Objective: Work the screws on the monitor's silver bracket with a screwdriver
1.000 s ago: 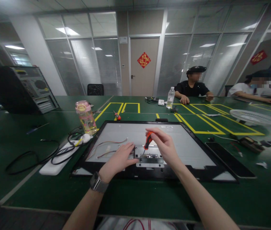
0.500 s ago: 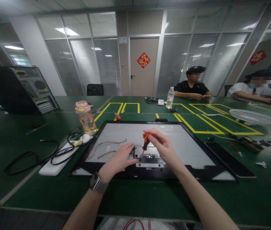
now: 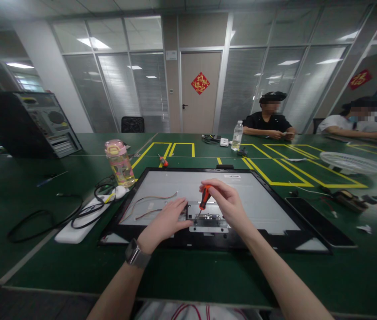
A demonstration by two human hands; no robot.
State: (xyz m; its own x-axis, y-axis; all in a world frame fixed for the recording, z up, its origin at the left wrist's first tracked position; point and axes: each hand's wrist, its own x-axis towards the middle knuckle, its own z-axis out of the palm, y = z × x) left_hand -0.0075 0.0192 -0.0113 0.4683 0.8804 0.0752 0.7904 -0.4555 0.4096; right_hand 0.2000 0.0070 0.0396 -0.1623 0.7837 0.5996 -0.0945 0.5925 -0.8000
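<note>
A flat display panel (image 3: pixel 258 204) with a black frame and grey back lies on the green table in front of me. At its near middle is a metal bracket (image 3: pixel 208 230) with a small part mounted behind it. My right hand (image 3: pixel 228 202) grips an orange-and-black screwdriver (image 3: pixel 204 198), held tilted with its tip down at the bracket. My left hand (image 3: pixel 168 220) rests with fingers extended against the left side of the bracket. Thin cables (image 3: pixel 151 198) lie on the panel beyond my left hand.
A white power strip (image 3: pixel 78 224) with black cable and a pink-lidded bottle (image 3: pixel 120 164) stand left. A black bar-shaped part (image 3: pixel 320 222) lies right. Farther off are a computer case (image 3: pixel 35 124), a red-handled tool (image 3: pixel 164 162), a clear bottle (image 3: pixel 237 135) and two seated people.
The screwdriver and my right hand have shifted very slightly, with the tip still at the bracket. My left hand stays in place.
</note>
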